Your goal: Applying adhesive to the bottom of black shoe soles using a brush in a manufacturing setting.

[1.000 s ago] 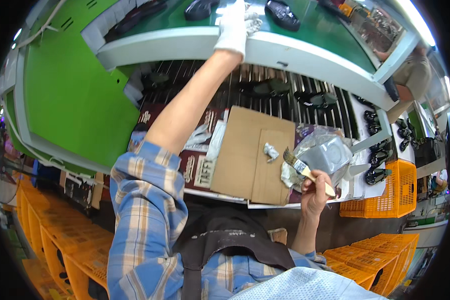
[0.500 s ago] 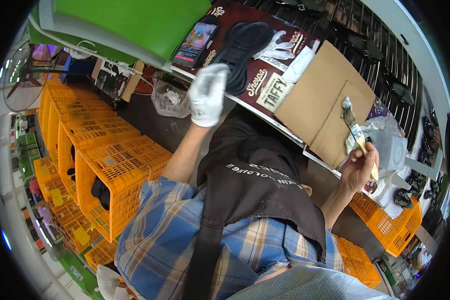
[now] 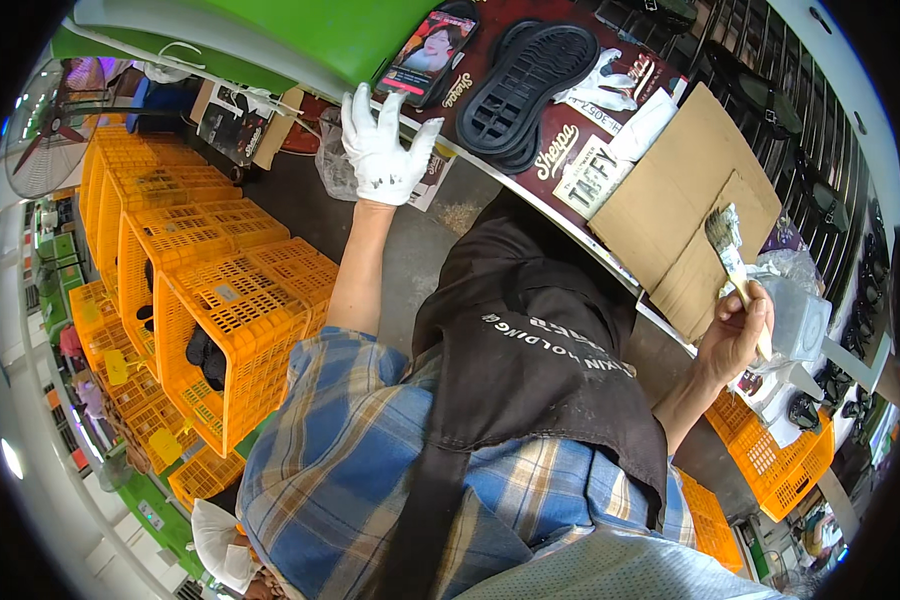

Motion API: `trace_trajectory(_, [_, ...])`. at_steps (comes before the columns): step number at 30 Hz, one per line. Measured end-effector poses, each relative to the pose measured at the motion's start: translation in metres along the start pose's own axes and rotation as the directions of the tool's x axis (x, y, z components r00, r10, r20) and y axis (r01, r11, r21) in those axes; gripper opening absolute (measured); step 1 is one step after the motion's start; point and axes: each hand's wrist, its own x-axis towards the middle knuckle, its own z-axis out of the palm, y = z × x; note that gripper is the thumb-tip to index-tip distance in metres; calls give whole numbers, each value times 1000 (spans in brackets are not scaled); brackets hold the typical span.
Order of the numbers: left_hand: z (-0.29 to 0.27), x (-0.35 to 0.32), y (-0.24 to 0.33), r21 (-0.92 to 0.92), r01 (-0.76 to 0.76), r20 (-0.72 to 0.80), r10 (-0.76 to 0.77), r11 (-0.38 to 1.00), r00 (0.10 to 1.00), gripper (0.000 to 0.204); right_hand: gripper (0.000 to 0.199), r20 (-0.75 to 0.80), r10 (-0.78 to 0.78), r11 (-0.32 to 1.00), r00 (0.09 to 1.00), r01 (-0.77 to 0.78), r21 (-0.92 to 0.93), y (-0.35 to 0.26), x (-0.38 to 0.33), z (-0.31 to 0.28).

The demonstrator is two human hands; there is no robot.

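White-gloved left hand [image 3: 382, 155]: fingers spread, empty | black sole [image 3: 530, 85]: right of them | bare right hand [image 3: 738, 335]: fingers curled round brush [image 3: 733, 258]; we should angle bristles [image 3: 719, 230] off glove

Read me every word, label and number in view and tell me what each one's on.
I'll place the lettering without copying it.
Dark red table sheet: pale script, readable.
Its cream patch: bold dark capitals, readable.
White slip by the loose glove: dark characters, partly readable.
Dark apron: white capitals, partly lost in folds.
Phone: screen text too small to read.
Brush in the right hand: any marks too blurred to read.
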Motion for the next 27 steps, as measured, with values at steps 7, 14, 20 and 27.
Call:
trace_trajectory(7, [5, 1, -5, 8, 24, 93, -25, 1000, 995, 49, 26, 5, 6, 1000, 1000, -6, -19, 3, 2, 2])
trace_trajectory(14, [5, 9, -6, -27, 8, 54, -7, 1000, 999, 48, 26, -21, -16, 1000, 1000, 16, -27, 3, 2, 3])
trace_trajectory(20, [10, 25, -6, -21, -5, 65, 6, 1000, 998, 55, 27, -32, -20, 998, 999, 18, -59, 1, 0, 8])
trace_trajectory(27, [26, 43, -10, 23, -49, 93, 46, 999, 995, 67, 27, -39, -20, 997, 999, 17, -76, -1, -1, 7])
